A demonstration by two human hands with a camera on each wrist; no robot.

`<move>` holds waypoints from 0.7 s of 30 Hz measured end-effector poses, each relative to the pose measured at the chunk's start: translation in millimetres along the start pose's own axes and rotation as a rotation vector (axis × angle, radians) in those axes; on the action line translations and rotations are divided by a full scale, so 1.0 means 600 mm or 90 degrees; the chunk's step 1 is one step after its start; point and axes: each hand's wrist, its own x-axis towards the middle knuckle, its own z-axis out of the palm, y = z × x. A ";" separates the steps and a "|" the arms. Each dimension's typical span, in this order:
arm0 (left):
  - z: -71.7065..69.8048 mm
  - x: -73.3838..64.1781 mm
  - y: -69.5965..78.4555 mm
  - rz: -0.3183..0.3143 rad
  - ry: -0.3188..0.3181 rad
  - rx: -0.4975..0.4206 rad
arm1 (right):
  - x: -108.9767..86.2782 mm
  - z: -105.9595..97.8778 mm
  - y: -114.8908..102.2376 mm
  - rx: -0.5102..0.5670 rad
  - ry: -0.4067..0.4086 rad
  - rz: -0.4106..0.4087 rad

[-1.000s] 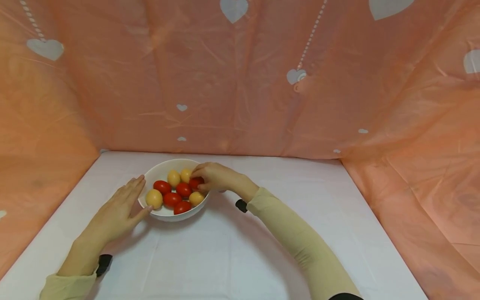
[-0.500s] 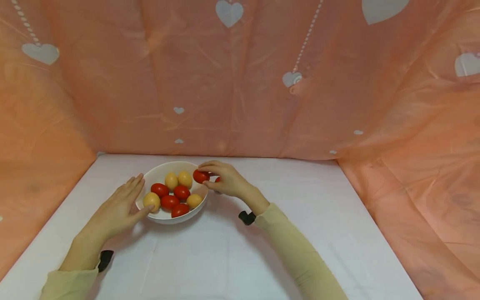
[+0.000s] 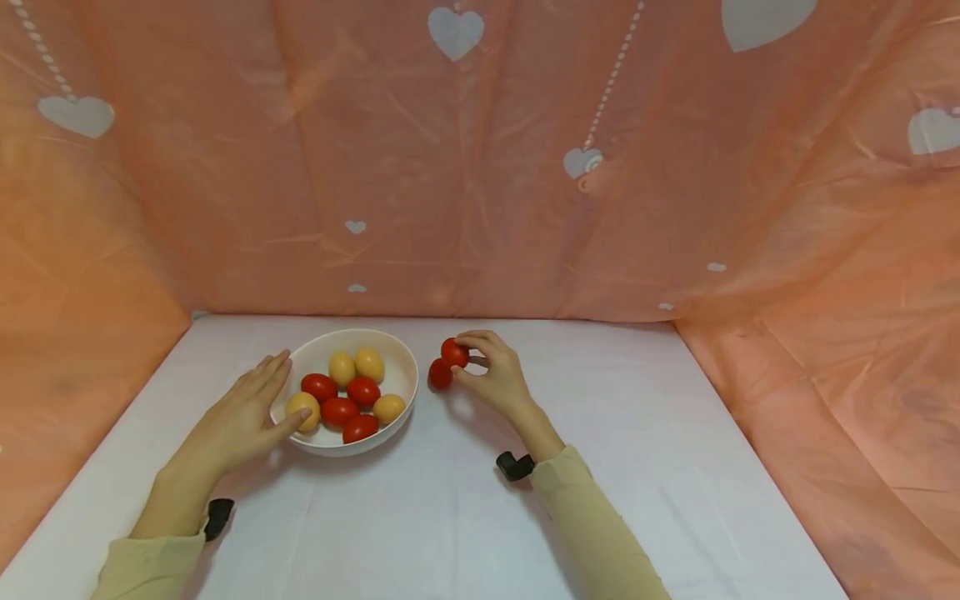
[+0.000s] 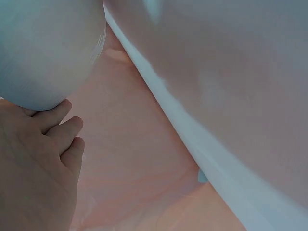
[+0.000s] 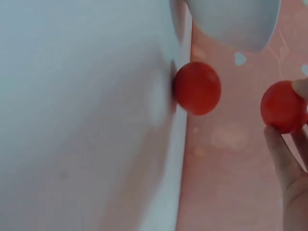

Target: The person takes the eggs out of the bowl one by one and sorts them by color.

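Observation:
In the head view, my right hand (image 3: 501,379) pinches a red egg (image 3: 454,352) between thumb and fingers, right of the bowl. A second red egg (image 3: 440,375) rests on the table just below and left of it; the right wrist view shows a gap between the held red egg (image 5: 283,107) and the table one (image 5: 197,88). My left hand (image 3: 228,425) lies against the left side of the white bowl (image 3: 403,367), fingers fairly straight and thumb over the rim by a yellow egg (image 3: 303,412). Its fingertips touch the bowl's outer wall (image 4: 48,53) in the left wrist view.
Several red and yellow eggs lie inside the bowl, among them a red one (image 3: 340,412) near the middle. A white cloth (image 3: 390,525) covers the table. Orange curtains (image 3: 465,208) with pale hearts stand behind and at both sides.
My right hand has lifted a red egg out of the bowl and carried it right, over the red egg on the table. My left hand has stayed at the bowl.

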 end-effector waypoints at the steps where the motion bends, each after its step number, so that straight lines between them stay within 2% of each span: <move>1: 0.001 0.000 0.000 0.001 0.001 0.003 | -0.004 -0.002 0.004 -0.002 0.008 0.018; 5: 0.004 0.001 -0.003 0.006 0.006 0.010 | -0.009 -0.009 0.015 -0.026 0.025 0.090; 9: 0.006 0.000 -0.006 0.012 0.017 0.011 | -0.007 -0.014 0.025 -0.043 0.022 0.125; 17: 0.006 0.001 -0.009 0.011 0.016 0.010 | -0.005 -0.016 0.031 -0.079 -0.030 0.152; 21: 0.005 0.000 -0.005 0.012 0.014 0.009 | -0.010 -0.015 0.030 -0.113 -0.074 0.193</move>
